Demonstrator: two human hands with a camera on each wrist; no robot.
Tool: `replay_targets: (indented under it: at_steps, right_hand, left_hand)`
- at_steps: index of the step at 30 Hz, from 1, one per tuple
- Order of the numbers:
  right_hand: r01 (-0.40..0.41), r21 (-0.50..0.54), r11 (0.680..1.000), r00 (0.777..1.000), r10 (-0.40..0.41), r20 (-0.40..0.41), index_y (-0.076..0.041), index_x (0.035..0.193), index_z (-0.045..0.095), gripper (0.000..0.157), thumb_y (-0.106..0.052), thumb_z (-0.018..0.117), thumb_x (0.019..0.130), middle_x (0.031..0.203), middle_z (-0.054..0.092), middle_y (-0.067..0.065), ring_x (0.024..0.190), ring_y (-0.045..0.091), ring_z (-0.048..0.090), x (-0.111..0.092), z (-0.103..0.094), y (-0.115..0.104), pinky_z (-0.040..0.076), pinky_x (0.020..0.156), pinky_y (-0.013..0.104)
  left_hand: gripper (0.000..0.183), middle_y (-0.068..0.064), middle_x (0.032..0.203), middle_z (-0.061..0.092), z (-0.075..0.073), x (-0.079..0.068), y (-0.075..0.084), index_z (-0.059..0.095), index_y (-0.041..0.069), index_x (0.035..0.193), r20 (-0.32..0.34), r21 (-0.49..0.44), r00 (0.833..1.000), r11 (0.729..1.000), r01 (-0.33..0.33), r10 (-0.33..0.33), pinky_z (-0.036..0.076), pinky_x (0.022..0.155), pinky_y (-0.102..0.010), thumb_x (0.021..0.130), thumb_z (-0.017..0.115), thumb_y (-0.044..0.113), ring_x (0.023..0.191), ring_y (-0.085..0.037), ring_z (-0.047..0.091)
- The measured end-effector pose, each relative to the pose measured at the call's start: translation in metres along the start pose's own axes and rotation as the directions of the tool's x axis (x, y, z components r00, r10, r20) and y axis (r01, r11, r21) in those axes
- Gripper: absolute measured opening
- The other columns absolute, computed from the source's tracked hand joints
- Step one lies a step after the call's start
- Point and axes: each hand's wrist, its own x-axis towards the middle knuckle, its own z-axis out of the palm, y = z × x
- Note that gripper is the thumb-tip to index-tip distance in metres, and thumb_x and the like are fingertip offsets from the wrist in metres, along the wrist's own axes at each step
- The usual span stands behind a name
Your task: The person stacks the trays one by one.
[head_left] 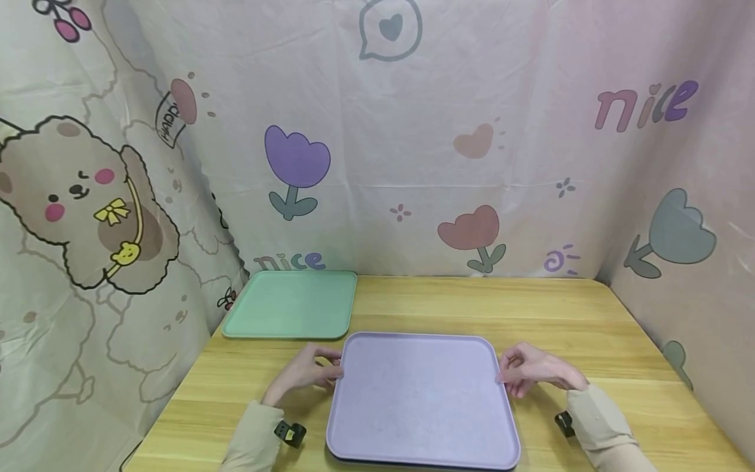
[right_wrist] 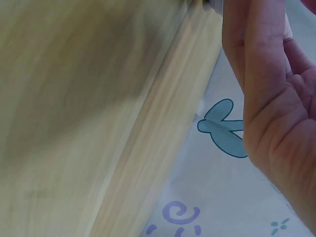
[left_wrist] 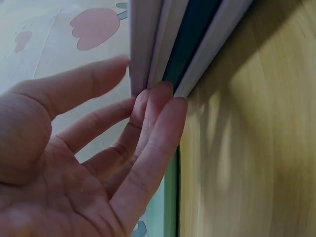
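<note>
A lilac rectangular tray (head_left: 421, 400) lies on top of a stack near the front of the table. In the left wrist view the stack's edges show as several layers, one of them a dark teal tray (left_wrist: 190, 44). My left hand (head_left: 307, 368) holds the stack at its left edge, thumb at the top tray's rim and fingertips against the layers' sides. At the right edge my right hand (head_left: 533, 368) pinches the lilac tray's rim, thumb uppermost. The right wrist view shows mostly the side of that hand (right_wrist: 271, 84), with its fingertips cut off.
A mint green tray (head_left: 289, 305) lies flat at the table's back left corner, just beyond the stack. The wooden table (head_left: 472, 305) is bounded by printed curtains (head_left: 383, 131) at the back and both sides. Each wrist wears a small black camera.
</note>
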Motion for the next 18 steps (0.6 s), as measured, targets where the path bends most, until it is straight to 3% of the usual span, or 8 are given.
replay_targets:
  at_steps: [4, 9, 14, 18]
  right_hand:
    - [0.011, -0.003, 1.000, 1.000, -0.011, -0.012, 0.011, 0.096, 0.063, 0.026, -0.014, 0.069, 0.093, 0.079, 0.071, 0.010, 0.065, 0.015, 0.068, 0.001, -0.003, 0.003, 0.062, 0.059, 0.029]
    - [0.026, 0.022, 0.999, 0.997, -0.024, -0.074, 0.012, 0.103, 0.061, 0.028, -0.015, 0.065, 0.098, 0.084, 0.071, 0.011, 0.069, 0.016, 0.069, 0.003, -0.007, 0.007, 0.063, 0.061, 0.032]
    - [0.032, 0.019, 0.999, 0.983, -0.028, -0.179, 0.013, 0.113, 0.059, 0.035, -0.018, 0.064, 0.098, 0.089, 0.072, 0.015, 0.075, 0.019, 0.069, 0.004, -0.011, 0.010, 0.064, 0.064, 0.034]
    - [0.035, 0.036, 0.999, 0.966, -0.025, -0.258, 0.014, 0.122, 0.054, 0.042, -0.020, 0.063, 0.099, 0.094, 0.071, 0.017, 0.080, 0.022, 0.070, 0.004, -0.012, 0.012, 0.065, 0.069, 0.039]
  left_hand:
    - [0.047, -0.027, 0.106, 0.065, -0.008, 0.001, -0.005, 0.055, -0.021, 0.128, -0.020, -0.018, 1.000, 1.000, 0.003, -0.003, 0.065, 0.077, -0.042, 0.094, 0.068, 0.009, 0.087, -0.036, 0.074]
    - [0.050, -0.029, 0.113, 0.066, -0.019, 0.000, -0.013, 0.055, -0.018, 0.129, -0.146, 0.029, 0.989, 0.999, 0.012, -0.008, 0.064, 0.083, -0.038, 0.094, 0.069, 0.016, 0.095, -0.034, 0.072]
    - [0.049, -0.028, 0.123, 0.066, -0.027, -0.004, -0.020, 0.057, -0.012, 0.132, -0.280, 0.043, 0.959, 0.997, 0.057, -0.043, 0.061, 0.093, -0.039, 0.095, 0.069, 0.019, 0.109, -0.035, 0.069]
    - [0.050, -0.027, 0.134, 0.061, -0.032, -0.005, -0.026, 0.056, -0.007, 0.136, -0.375, 0.038, 0.923, 0.994, 0.106, -0.084, 0.056, 0.102, -0.041, 0.096, 0.067, 0.021, 0.122, -0.037, 0.062]
